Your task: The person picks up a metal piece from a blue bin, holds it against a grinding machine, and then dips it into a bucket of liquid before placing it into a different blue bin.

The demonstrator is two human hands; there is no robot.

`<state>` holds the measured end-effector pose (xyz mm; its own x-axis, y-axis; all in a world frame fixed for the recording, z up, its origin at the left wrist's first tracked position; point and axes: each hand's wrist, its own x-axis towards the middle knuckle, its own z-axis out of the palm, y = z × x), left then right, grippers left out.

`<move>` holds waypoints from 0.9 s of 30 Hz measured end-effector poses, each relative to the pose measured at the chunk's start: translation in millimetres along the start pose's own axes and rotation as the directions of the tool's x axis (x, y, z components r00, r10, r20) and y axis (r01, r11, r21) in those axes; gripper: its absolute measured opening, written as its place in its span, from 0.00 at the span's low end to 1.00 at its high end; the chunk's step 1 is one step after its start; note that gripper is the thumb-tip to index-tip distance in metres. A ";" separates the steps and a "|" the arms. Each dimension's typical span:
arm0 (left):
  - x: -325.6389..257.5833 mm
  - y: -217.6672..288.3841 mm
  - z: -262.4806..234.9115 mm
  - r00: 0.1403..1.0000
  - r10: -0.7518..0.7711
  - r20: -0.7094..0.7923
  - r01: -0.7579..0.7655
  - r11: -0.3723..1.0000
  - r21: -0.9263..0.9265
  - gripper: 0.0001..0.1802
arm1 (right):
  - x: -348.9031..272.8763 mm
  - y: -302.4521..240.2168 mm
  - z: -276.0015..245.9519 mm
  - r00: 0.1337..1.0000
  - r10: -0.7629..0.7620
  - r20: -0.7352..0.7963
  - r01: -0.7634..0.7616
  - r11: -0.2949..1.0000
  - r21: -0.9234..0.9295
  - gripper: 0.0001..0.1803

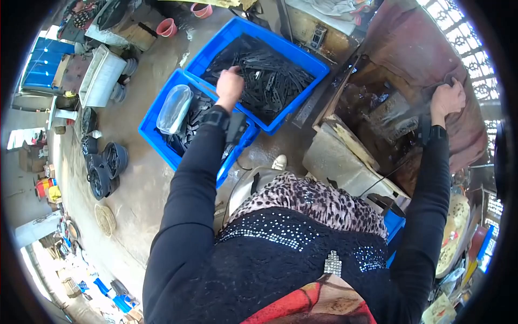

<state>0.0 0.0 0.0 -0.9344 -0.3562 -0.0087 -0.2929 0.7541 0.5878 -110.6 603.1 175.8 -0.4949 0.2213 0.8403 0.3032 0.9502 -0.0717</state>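
Observation:
My left hand (pixel 231 87) is over the near left part of a large blue crate (pixel 310 62), its fingers drawn together. Whatever they may hold is hidden. Thin dark strips (pixel 270 81), some with holes, fill that crate in a loose heap. Beside it, a second blue crate (pixel 154 110) holds short dark pieces (pixel 193 125) and a clear plastic tub (pixel 175 109). Far to the right, my right hand (pixel 449 100) is against a reddish-brown sheet (pixel 402 40), with bent fingers; its grip is unclear. Below the sheet, a dark wet hollow contains a blurred greyish block (pixel 394 116).
A worn pale box or panel (pixel 337 154) stands between me and the wet hollow. Dark round tubs (pixel 100 175) and a shallow basket (pixel 105 220) are on the floor at left. Pink buckets (pixel 167 27) stand at the back; a white-topped stool or bench (pixel 101 78) is farther left.

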 end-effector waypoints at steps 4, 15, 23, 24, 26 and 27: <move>16.3 -2.8 46.3 1.000 0.006 -0.017 0.000 0.942 0.335 0.13 | -4.0 6.3 -2.4 0.996 -0.056 -0.068 0.055 0.998 -0.023 0.18; 41.1 -94.8 87.4 0.931 0.365 -0.018 -0.232 0.628 0.743 0.13 | -26.9 -41.5 -41.6 0.994 -0.012 -0.105 0.020 0.997 0.072 0.16; 38.5 -102.6 107.4 0.981 0.182 0.068 -0.181 0.730 0.659 0.07 | -35.5 -32.9 -53.9 0.989 0.041 -0.145 -0.013 0.981 0.191 0.14; 47.6 -126.4 96.5 0.994 0.108 0.005 -0.090 0.806 0.585 0.08 | -32.1 -45.5 -49.6 0.985 0.058 -0.161 -0.021 0.974 0.224 0.14; 56.1 -105.3 98.3 0.978 0.206 0.036 -0.191 0.809 0.556 0.08 | -30.1 -33.3 -47.2 0.985 0.049 -0.164 -0.012 0.976 0.217 0.13; 52.7 -93.8 94.1 0.959 0.276 0.068 -0.268 0.800 0.536 0.08 | -32.3 -25.7 -47.5 0.987 0.046 -0.157 -0.012 0.978 0.209 0.13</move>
<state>-40.9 -37.6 -131.7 -0.9905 -0.0958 0.0989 -0.0923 0.9950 0.0387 -63.7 561.2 176.0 -0.3464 0.2272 0.9101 0.1321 0.9724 -0.1925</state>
